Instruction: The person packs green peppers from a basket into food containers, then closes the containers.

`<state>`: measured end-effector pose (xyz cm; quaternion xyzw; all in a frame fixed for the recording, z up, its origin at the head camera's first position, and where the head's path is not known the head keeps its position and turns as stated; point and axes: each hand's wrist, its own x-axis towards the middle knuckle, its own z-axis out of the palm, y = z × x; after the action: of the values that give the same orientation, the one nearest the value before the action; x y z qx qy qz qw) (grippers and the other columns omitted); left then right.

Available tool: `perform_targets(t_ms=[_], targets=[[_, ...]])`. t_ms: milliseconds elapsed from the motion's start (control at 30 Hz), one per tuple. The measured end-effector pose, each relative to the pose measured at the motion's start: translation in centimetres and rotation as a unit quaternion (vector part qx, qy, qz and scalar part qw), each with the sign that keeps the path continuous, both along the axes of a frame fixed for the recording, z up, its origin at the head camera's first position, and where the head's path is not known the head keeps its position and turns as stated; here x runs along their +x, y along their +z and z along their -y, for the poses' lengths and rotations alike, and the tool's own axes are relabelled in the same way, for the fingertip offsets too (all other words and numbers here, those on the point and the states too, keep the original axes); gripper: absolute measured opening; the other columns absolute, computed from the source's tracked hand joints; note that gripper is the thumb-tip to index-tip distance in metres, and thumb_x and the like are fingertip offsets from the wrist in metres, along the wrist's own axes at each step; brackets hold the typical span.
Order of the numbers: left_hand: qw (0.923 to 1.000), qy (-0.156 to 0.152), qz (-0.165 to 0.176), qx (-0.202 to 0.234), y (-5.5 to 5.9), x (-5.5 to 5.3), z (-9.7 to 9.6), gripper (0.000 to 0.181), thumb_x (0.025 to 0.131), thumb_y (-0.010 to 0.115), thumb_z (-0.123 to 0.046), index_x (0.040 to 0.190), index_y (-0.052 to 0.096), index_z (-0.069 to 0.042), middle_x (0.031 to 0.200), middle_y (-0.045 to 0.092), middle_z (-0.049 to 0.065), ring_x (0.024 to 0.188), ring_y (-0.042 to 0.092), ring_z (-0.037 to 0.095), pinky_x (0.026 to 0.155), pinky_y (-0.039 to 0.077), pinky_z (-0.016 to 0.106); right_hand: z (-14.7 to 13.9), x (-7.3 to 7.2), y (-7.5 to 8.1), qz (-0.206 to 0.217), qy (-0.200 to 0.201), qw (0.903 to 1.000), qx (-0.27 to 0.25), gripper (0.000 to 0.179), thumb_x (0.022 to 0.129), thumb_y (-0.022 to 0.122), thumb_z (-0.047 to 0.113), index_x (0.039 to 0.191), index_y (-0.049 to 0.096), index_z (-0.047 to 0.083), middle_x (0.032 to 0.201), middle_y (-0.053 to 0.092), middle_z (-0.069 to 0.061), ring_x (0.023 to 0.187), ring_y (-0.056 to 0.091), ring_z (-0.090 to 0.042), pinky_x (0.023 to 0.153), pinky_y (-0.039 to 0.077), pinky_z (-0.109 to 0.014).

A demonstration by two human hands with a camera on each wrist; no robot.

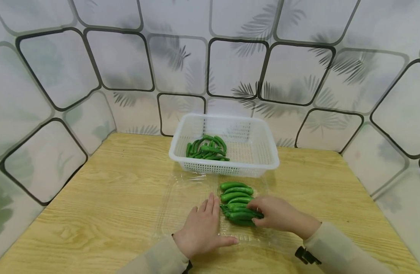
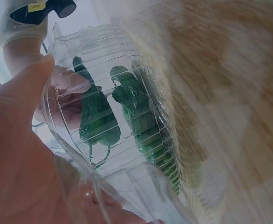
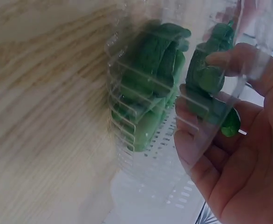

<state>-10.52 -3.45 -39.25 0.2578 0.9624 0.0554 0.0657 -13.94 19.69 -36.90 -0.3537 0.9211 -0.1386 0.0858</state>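
Note:
A clear plastic clamshell box [image 1: 182, 205] lies unfolded on the table, its right half holding a row of green peppers [image 1: 235, 196]. My right hand [image 1: 278, 215] grips a couple of green peppers [image 3: 208, 81] between thumb and fingers above the row's near end. Through the clear wall in the left wrist view, the held peppers [image 2: 99, 116] show stems and stand apart from those lying below. My left hand [image 1: 203, 228] rests on the box between its two halves, with straight fingers and the thumb [image 2: 31, 86] stretched along the near rim.
Behind the box stands a white perforated basket [image 1: 223, 165], with a heap of thinner green peppers [image 1: 208, 148] in its left part. The wooden table [image 1: 121, 190] is bounded at the back and sides by patterned cloth [image 1: 182, 64].

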Motion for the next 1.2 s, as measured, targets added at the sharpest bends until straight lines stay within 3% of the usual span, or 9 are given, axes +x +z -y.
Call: perform_targets(t_ms=[367, 1200], targets=[[0.9999, 0.002, 0.010, 0.008, 0.0, -0.1, 0.0, 0.114, 0.073, 0.040, -0.083, 0.145, 0.025, 0.004, 0.149, 0.023, 0.023, 0.130, 0.036, 0.033, 0.094, 0.039, 0.051, 0.4, 0.7, -1.1, 0.025, -0.006, 0.9996, -0.009, 0.025, 0.078, 0.071, 0.015, 0.102, 0.065, 0.011, 0.092, 0.063, 0.005, 0.078, 0.056, -0.004, 0.064, 0.048, -0.028], [1.0000, -0.001, 0.001, 0.009, 0.0, 0.0, 0.1, 0.114, 0.073, 0.039, -0.083, 0.144, 0.025, 0.005, 0.148, 0.024, 0.024, 0.129, 0.037, 0.033, 0.093, 0.041, 0.050, 0.4, 0.9, -1.8, 0.030, 0.028, 0.9991, 0.013, 0.019, 0.078, 0.072, 0.018, 0.094, 0.063, 0.019, 0.085, 0.054, 0.014, 0.066, 0.046, 0.001, 0.057, 0.043, -0.024]])
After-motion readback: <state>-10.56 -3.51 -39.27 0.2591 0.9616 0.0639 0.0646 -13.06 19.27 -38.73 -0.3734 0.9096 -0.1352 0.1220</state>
